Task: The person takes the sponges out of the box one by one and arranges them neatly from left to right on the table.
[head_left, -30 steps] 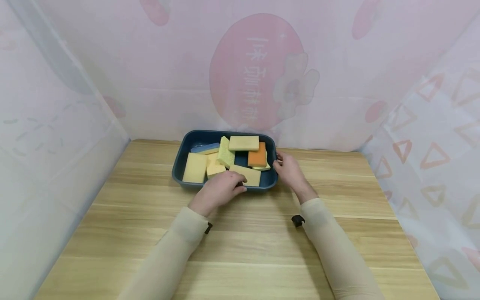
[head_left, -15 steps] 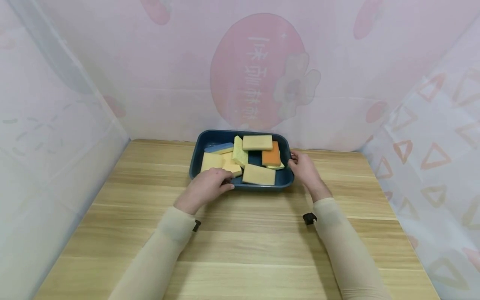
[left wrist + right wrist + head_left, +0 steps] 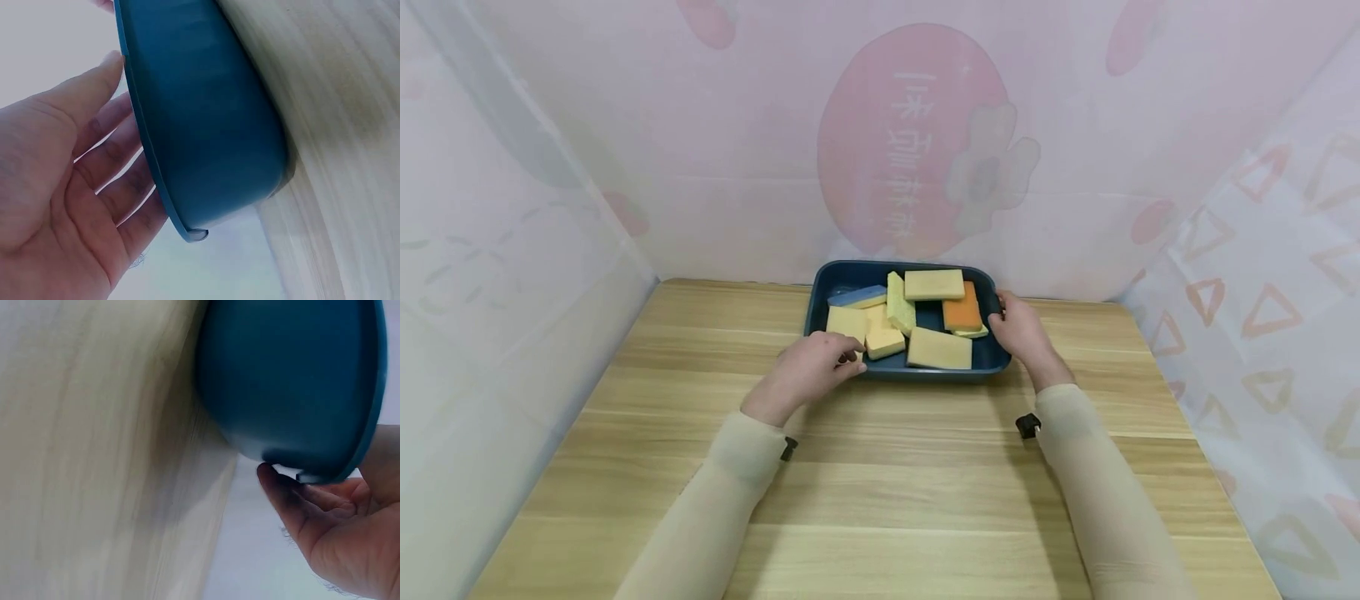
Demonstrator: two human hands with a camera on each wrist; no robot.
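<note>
Desk point(image 3: 880, 483): pale wood-grain top, walled on three sides by pink patterned sheeting; it carries everything listed.
Tray point(image 3: 992, 362): dark blue, rounded corners, standing near the desk's back edge, right of centre; held at two ends, probably so it stays level.
Sponges: about seven slabs lying loose and overlapping in the tray; exact count uncertain where they overlap.
Tan sponge point(image 3: 938, 348): flat along the tray's near wall.
Orange sponge point(image 3: 962, 314): at the right end, resting on a pale one that is mostly hidden.
Blue-topped sponge point(image 3: 857, 296): far left corner, partly covered.
Left hand point(image 3: 811, 368): at the tray's near left corner, fingers reaching over the rim; the wrist view shows them fairly straight alongside the rim point(image 3: 150, 181), laid against it rather than clenched.
Right hand point(image 3: 1019, 327): at the tray's right end, thumb over the rim point(image 3: 369, 425), fingers curled beneath, grasping it.
Obscured: tray floor under the sponges; both wrist views are blurred and show only the tray's outer wall.
</note>
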